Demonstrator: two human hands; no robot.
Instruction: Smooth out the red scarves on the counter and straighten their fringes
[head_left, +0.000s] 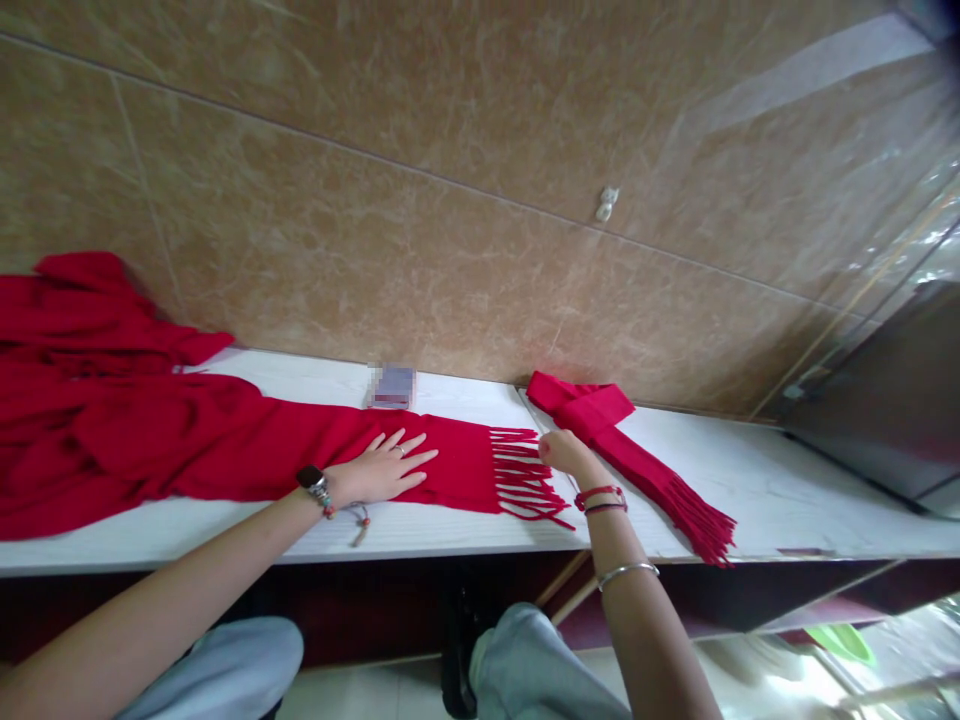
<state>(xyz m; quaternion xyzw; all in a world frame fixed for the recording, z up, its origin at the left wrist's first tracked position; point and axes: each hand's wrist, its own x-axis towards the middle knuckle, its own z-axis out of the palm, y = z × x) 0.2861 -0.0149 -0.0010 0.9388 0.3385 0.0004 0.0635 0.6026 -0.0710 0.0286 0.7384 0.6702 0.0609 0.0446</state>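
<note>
A long red scarf (457, 460) lies along the white tabletop, its fringe (521, 475) pointing right. Pressed flat on the scarf near its fringed end is my left hand (386, 468), palm down with fingers spread. At the tips of the upper strands, my right hand (566, 452) is closed, and some strands run up to it; its fingertips are hidden. Just right of that hand rests a second red scarf (600, 415), folded over at the back, with its fringe hanging at the table's front edge. On the left, the long scarf runs into a heap of red fabric (112, 440).
A small grey box (393, 387), partly blurred, stands behind the long scarf. The brown tiled wall (375, 230) borders the white tabletop (225, 535) at the back. A dark boxy object (885, 400) stands at the right end. Below are open shelves and my knees (525, 665).
</note>
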